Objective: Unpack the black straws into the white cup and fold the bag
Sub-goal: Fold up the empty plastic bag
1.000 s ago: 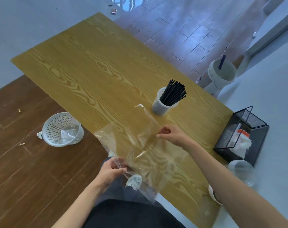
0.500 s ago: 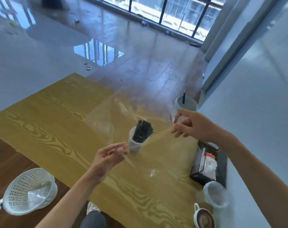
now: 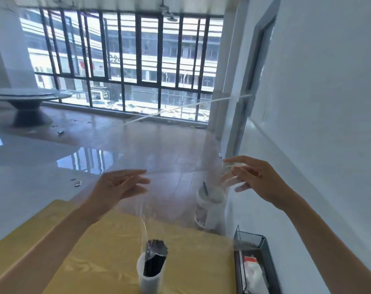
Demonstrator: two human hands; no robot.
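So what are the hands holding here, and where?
The clear bag, spread in the air between left hand and right hand, apparently by its side edges; blur hides the exact pinch.

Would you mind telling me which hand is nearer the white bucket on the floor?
Right. The right hand is raised just above and right of the white bucket; the left hand is raised well off to its left, above the table's far edge.

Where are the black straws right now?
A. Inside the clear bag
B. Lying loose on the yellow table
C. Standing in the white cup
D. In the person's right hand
C: the black straws stand bunched in the white cup on the table.
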